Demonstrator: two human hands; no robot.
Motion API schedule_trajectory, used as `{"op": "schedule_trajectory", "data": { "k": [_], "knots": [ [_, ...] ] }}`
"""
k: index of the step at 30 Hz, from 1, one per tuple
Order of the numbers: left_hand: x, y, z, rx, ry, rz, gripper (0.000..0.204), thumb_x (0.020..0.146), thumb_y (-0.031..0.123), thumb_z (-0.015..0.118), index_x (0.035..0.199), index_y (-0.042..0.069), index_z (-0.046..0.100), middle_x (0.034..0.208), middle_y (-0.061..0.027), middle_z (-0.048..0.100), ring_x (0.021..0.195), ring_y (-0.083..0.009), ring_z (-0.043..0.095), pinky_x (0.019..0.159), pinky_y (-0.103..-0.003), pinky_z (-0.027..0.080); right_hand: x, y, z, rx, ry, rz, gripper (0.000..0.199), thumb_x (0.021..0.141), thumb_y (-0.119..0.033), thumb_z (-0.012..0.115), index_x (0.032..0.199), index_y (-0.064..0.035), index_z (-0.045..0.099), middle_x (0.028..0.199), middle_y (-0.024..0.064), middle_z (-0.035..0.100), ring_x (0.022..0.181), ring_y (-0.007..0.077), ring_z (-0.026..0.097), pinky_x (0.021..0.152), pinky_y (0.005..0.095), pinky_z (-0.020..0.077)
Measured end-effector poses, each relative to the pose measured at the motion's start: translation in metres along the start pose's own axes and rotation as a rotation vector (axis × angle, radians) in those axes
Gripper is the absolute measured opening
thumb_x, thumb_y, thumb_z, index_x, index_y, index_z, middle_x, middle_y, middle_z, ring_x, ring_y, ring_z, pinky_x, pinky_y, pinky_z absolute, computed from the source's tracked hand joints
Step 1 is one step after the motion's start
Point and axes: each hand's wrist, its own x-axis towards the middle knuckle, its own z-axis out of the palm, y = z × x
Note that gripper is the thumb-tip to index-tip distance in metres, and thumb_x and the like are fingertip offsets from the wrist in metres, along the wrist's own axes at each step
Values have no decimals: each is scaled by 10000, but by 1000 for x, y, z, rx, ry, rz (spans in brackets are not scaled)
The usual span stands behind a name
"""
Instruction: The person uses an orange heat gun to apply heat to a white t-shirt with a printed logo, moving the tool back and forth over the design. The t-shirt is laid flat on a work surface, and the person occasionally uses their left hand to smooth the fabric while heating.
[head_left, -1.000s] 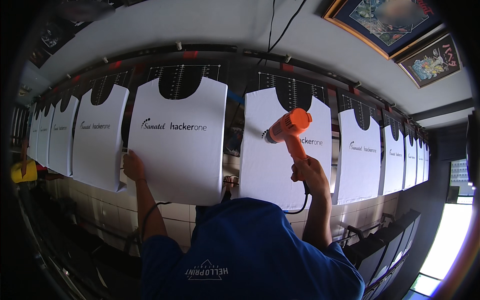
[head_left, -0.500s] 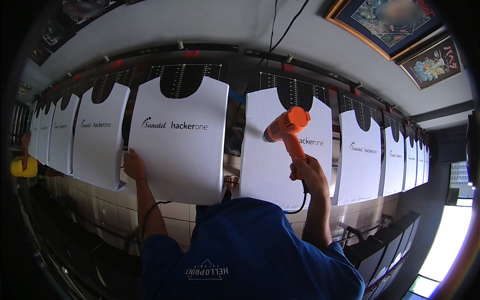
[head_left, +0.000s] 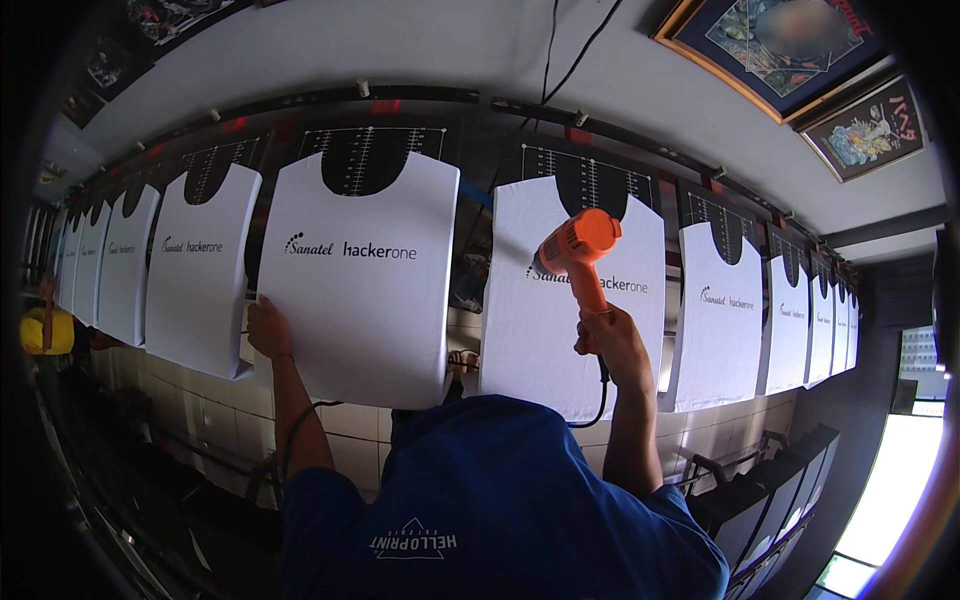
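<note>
In my right hand (head_left: 608,335) is an orange heat gun (head_left: 582,245), held by its handle over a white T-shirt (head_left: 560,345). Its dark nozzle points left, just above the black print on the chest, and covers part of it. A black cord (head_left: 604,395) runs down from the handle. My left hand (head_left: 268,328) has its fingers curled at the left edge of the neighbouring board, which carries another white T-shirt (head_left: 360,310). Both shirts are stretched flat on black boards marked with white rulers (head_left: 345,145). The fingertips of my left hand are partly hidden.
More white shirts on boards stand in a row to the left (head_left: 200,290) and right (head_left: 718,330). Someone in a yellow garment (head_left: 48,330) is at the far left. A dark rail (head_left: 420,97) runs behind the boards. Black panels (head_left: 770,500) stand at lower right.
The heat gun has shifted slightly, its nozzle moving a little right and up, so more of the print beneath it shows. My left hand stays at the board's edge.
</note>
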Motion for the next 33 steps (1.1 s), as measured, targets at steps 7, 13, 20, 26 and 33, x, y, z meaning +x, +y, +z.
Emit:
{"op": "schedule_trajectory", "data": {
  "k": [7, 13, 20, 26, 33],
  "knots": [
    [2, -8, 7, 7, 36, 26, 520, 1009, 448, 354, 982, 3, 621, 956, -193, 684, 876, -395, 675, 770, -533, 524, -7, -10, 9, -26, -30, 41, 291, 930, -212, 585, 1058, 49, 575, 750, 48, 581, 611, 127, 585, 612, 277, 504],
    [1, -5, 5, 13, 9, 5, 512, 1007, 446, 356, 983, 10, 623, 954, -189, 686, 883, -392, 675, 777, -537, 522, -10, -11, 9, -21, -49, 58, 276, 929, -206, 585, 1047, 44, 579, 749, 47, 583, 612, 129, 585, 628, 277, 514],
    [2, -4, 4, 14, 0, -7, 518, 1005, 449, 354, 988, 8, 625, 964, -191, 687, 887, -392, 676, 779, -535, 523, -8, -9, 6, -32, -60, 36, 273, 955, -239, 585, 1030, 23, 586, 725, 32, 576, 607, 118, 578, 624, 280, 496],
    [1, -2, 2, 5, -2, -9, 515, 1005, 450, 354, 992, 11, 625, 973, -192, 686, 903, -391, 674, 786, -537, 518, -5, -11, 7, -49, -43, 38, 271, 949, -234, 584, 1033, 24, 584, 720, 31, 574, 608, 120, 584, 619, 277, 495],
    [1, -3, 4, -7, 5, -11, 516, 1006, 451, 356, 991, 10, 624, 968, -190, 686, 895, -395, 672, 784, -540, 515, 1, -12, 11, -43, -15, 18, 280, 954, -246, 590, 1004, 28, 582, 728, 33, 579, 603, 118, 579, 622, 276, 507]
  ]
}}
